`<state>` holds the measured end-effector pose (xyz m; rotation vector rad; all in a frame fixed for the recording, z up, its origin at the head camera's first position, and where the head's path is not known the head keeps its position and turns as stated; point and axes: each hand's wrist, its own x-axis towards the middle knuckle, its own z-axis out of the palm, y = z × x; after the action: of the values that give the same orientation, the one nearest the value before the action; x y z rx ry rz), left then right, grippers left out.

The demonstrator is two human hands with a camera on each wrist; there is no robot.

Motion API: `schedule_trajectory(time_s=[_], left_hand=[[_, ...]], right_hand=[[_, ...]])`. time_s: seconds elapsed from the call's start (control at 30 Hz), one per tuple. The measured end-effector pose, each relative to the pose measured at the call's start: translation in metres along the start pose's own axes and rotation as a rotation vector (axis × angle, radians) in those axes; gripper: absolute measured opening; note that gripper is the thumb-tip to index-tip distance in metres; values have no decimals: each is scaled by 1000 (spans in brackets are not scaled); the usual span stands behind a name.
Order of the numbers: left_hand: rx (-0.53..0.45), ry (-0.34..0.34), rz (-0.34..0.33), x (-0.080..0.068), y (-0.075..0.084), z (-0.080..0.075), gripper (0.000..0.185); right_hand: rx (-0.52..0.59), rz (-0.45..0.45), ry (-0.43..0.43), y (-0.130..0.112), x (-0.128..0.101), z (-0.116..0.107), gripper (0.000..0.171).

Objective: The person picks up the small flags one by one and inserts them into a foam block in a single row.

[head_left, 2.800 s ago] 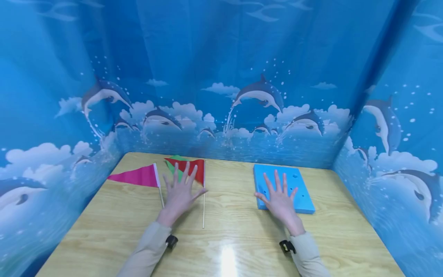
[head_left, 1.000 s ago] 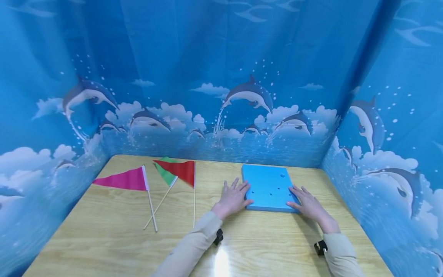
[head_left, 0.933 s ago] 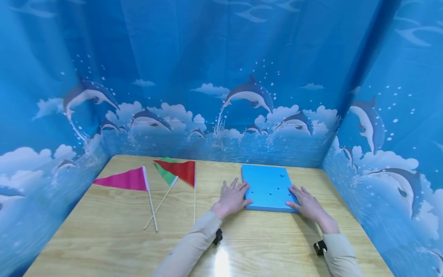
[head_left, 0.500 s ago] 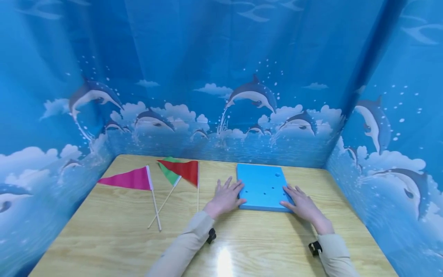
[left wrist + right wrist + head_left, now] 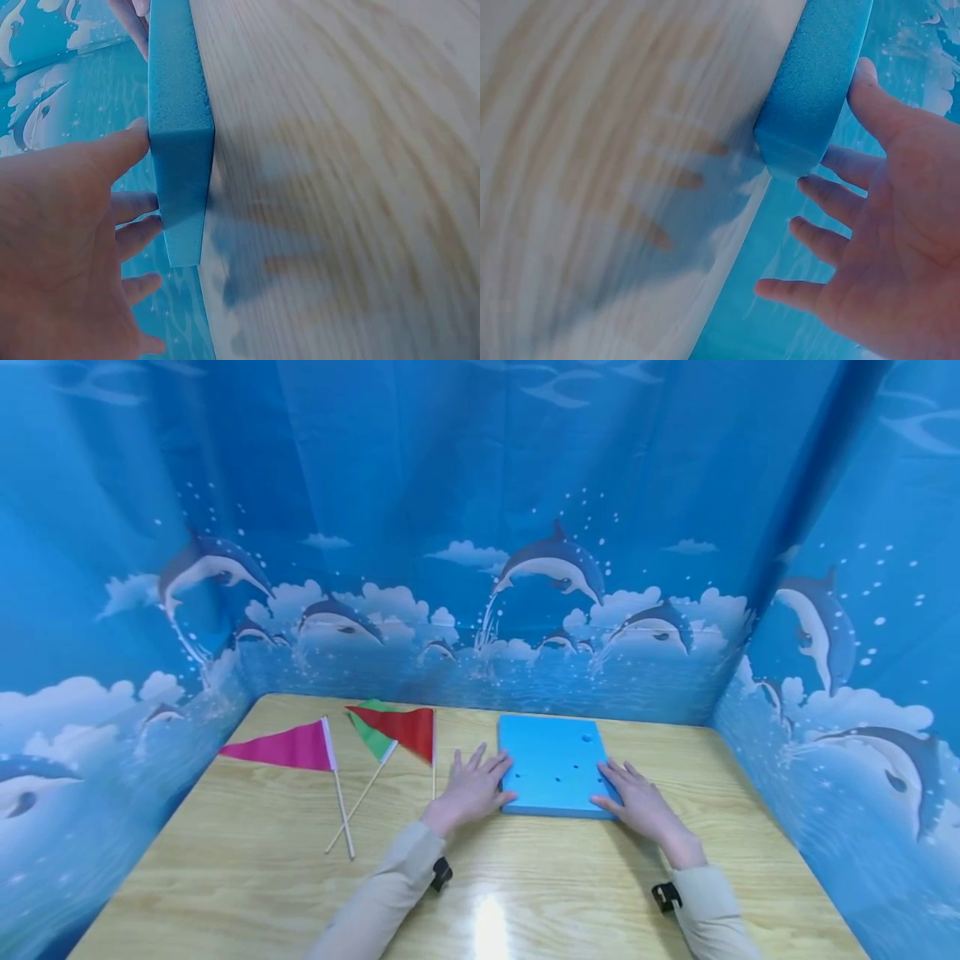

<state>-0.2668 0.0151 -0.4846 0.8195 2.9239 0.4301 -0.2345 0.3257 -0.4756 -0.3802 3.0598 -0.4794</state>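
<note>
Your left hand [image 5: 471, 787] lies against the near left corner of the blue foam block [image 5: 553, 763], fingers straight and spread, thumb along the near edge. The left wrist view confirms it: thumb and fingers [image 5: 135, 217] bracket the corner of the block [image 5: 178, 142], pressing rather than curling round it. Your right hand [image 5: 636, 797] mirrors this at the near right corner, fingers extended and relaxed; in the right wrist view the thumb touches the block's edge [image 5: 817, 82] and the other fingers [image 5: 829, 199] stand splayed just beside it. Neither hand closes on anything.

The block lies flat on the bench [image 5: 525, 877], right of centre toward the far edge, with small holes showing in its top face. Hands at opposite corners with open palms suit steadying or sliding a flat slab; judged so, not observed.

Three flags lie flat to the left, well apart from the block: a pink flag [image 5: 288, 747], a green flag [image 5: 372, 737] and a red flag [image 5: 405, 731] overlapping the green. The red flag's stick passes just beside your left hand without touching it.
</note>
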Motion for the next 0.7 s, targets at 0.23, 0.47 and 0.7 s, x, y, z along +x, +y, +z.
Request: schedule_trajectory(time_s=[0.23,0.47,0.7], left_hand=[[-30,3,-8,-9,-13,-3,68],[-54,3,-23,-18,-27,-6,67],[-119,-7,-40,-27,-39,-11,67]], right_hand=[[4,-9,-17,-12,3,5,70],[20,-16,-33,-24,6,8,72],[35,-50,-43,-34,7,10,72]])
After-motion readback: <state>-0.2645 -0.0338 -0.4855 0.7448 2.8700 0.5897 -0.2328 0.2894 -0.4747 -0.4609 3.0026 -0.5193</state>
